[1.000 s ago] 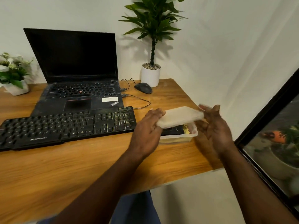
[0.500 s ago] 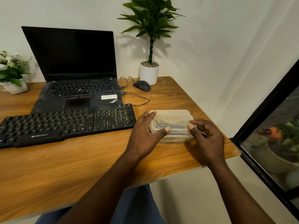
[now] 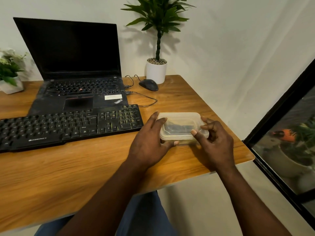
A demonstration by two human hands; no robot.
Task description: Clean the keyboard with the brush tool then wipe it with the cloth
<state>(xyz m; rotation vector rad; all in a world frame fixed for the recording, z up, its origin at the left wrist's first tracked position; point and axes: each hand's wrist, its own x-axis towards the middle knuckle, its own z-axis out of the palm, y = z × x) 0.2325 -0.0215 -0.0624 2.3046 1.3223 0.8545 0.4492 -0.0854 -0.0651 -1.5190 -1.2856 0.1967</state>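
Observation:
A black full-size keyboard lies on the wooden table, in front of a laptop. To its right stands a translucent plastic container with its lid on; something dark shows dimly through the lid. My left hand holds the container's left end, fingers on the lid and thumb at the front lower edge. My right hand holds the right end, fingers curled over the lid's corner and thumb on its front rim. No brush or cloth shows plainly.
An open black laptop sits behind the keyboard, with a cabled mouse and a white potted plant at the back right. A small flower pot is at far left. The table's right edge lies close to the container, beside a dark-framed window.
One second ago both hands held the lid tilted above the open container. The lid now lies on the container and both hands hold its ends.

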